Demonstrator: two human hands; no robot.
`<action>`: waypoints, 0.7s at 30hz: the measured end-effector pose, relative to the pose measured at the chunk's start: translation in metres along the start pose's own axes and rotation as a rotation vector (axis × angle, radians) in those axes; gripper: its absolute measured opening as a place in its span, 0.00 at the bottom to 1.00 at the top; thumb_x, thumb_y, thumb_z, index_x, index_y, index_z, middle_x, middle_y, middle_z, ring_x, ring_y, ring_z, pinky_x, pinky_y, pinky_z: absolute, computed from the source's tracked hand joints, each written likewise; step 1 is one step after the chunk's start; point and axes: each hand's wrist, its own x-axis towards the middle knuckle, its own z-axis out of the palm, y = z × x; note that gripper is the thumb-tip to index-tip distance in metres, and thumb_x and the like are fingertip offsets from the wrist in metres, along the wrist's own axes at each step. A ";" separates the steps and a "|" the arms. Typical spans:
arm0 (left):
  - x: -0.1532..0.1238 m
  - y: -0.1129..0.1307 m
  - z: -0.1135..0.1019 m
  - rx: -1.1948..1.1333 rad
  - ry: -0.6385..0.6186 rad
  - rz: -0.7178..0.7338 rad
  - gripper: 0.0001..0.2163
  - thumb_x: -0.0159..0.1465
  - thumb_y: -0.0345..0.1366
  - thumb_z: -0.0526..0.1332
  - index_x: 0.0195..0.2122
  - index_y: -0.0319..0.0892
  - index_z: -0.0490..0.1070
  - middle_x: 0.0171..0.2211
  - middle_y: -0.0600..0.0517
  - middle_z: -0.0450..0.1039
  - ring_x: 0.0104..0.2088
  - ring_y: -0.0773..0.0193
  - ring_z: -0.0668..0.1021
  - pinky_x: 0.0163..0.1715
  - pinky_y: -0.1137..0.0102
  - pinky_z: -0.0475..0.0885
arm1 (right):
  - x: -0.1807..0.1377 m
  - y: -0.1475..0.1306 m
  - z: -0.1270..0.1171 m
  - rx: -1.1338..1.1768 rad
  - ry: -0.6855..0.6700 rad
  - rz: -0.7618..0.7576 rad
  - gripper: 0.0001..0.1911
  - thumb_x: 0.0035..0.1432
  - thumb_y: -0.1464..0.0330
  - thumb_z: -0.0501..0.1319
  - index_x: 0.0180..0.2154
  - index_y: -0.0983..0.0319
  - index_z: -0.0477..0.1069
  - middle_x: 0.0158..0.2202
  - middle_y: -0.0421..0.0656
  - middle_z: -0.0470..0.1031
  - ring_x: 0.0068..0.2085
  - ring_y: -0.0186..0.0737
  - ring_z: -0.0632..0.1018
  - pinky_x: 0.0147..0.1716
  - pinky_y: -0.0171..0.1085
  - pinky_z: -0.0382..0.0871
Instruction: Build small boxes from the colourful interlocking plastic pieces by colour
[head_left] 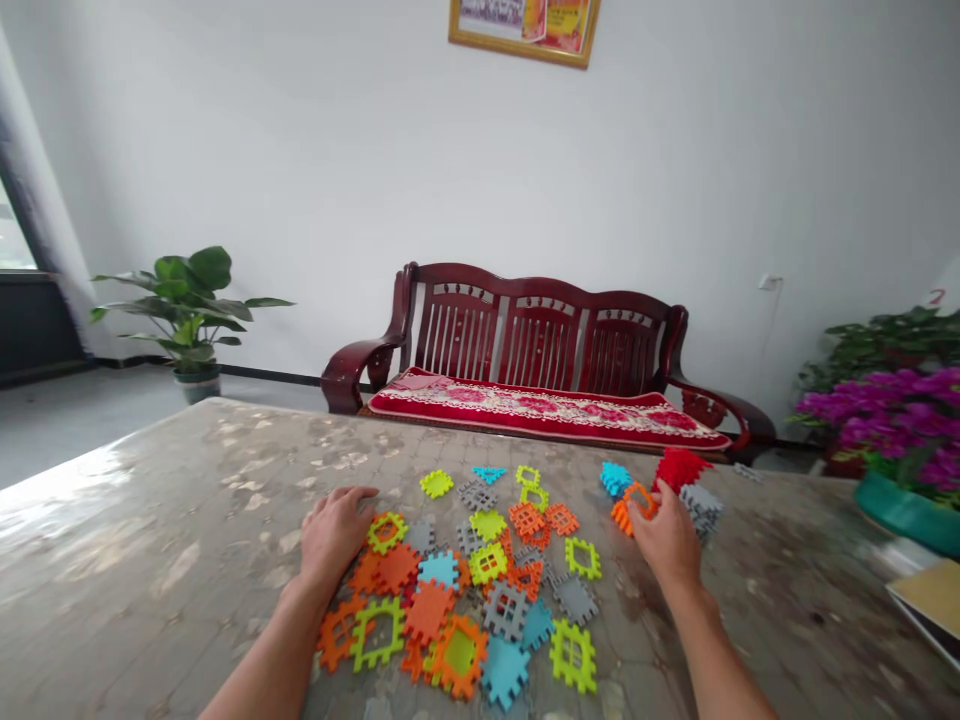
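Observation:
My left hand (pixel 337 530) lies palm down on the table, fingers stretched out, at the left edge of a loose spread of plastic interlocking building tiles. A yellow-green frame tile (pixel 387 533) is close to its fingers. My right hand (pixel 667 540) pinches an orange interlocking tile (pixel 637 497) at the orange stack; its fingers hide part of that stack. Close around stand a blue stack (pixel 616 480), a red stack (pixel 679 467) and a grey stack (pixel 702 510). The spread between my hands mixes solid, window and frame tiles, such as a grey window tile (pixel 505 611) and a blue solid tile (pixel 505 672).
The tiles lie on a patterned, glossy table (pixel 187 500). Beyond it stands a dark red wooden bench (pixel 540 340) with a red cushion (pixel 540 405). Purple flowers in a green pot (pixel 907 510) and a tan box-like object (pixel 930 600) are at the right.

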 end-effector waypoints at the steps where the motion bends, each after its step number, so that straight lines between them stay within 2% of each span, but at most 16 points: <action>1: 0.000 -0.001 0.001 0.000 -0.002 0.001 0.18 0.61 0.39 0.52 0.49 0.52 0.76 0.54 0.50 0.73 0.54 0.50 0.72 0.52 0.58 0.65 | 0.000 0.004 0.000 -0.024 -0.012 0.022 0.34 0.54 0.57 0.55 0.58 0.69 0.60 0.47 0.54 0.75 0.48 0.52 0.74 0.46 0.43 0.66; 10: 0.000 -0.001 0.001 0.008 -0.001 0.004 0.19 0.61 0.40 0.51 0.49 0.51 0.76 0.55 0.50 0.73 0.53 0.50 0.73 0.52 0.57 0.66 | -0.001 0.009 0.006 -0.147 -0.111 0.063 0.35 0.55 0.56 0.56 0.59 0.71 0.60 0.44 0.55 0.77 0.46 0.53 0.76 0.44 0.42 0.67; 15: 0.000 0.000 0.000 0.019 -0.014 -0.001 0.18 0.62 0.40 0.51 0.49 0.52 0.76 0.56 0.51 0.72 0.54 0.50 0.73 0.52 0.58 0.66 | -0.007 0.003 0.004 -0.284 -0.150 0.084 0.38 0.56 0.50 0.55 0.61 0.68 0.59 0.48 0.57 0.75 0.49 0.57 0.75 0.44 0.46 0.68; 21: 0.000 -0.001 0.000 0.010 -0.012 0.002 0.18 0.62 0.41 0.51 0.48 0.53 0.76 0.55 0.51 0.73 0.53 0.50 0.73 0.51 0.58 0.66 | -0.012 -0.001 0.002 -0.295 -0.228 0.109 0.43 0.54 0.49 0.54 0.64 0.67 0.53 0.51 0.58 0.74 0.49 0.59 0.76 0.42 0.49 0.70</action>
